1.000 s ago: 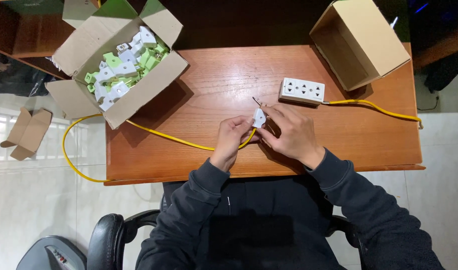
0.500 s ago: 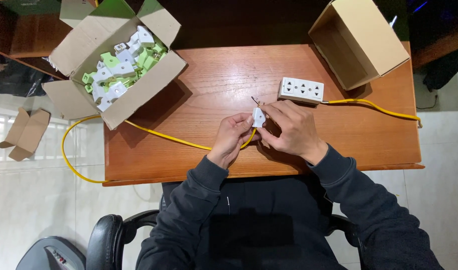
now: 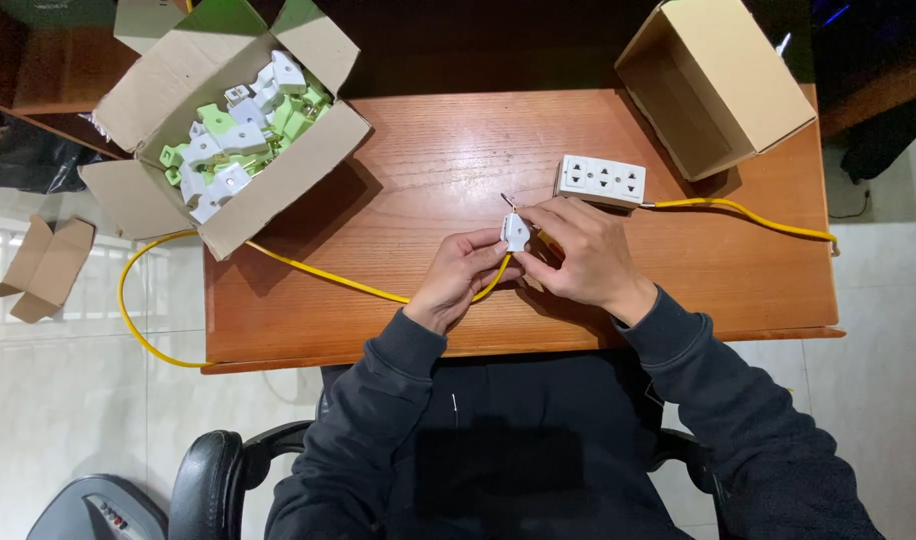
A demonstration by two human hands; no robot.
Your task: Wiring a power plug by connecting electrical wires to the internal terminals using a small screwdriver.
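Both the left hand [image 3: 465, 275] and right hand [image 3: 578, 255] pinch a small white plastic plug [image 3: 516, 231] on a yellow cable [image 3: 348, 283], near the front edge of the wooden table [image 3: 428, 160].

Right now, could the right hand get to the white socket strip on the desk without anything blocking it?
Probably yes. The right hand sits just below the white socket strip, with only bare desk between them, but it shares a small white plug with the left hand.

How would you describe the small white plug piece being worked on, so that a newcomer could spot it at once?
Start at the wooden desk and find the hands, left hand and right hand, at its front middle. Pinched between them is the small white plug piece, on the yellow cable. Unlike the similar pieces in the open box, it lies outside it.
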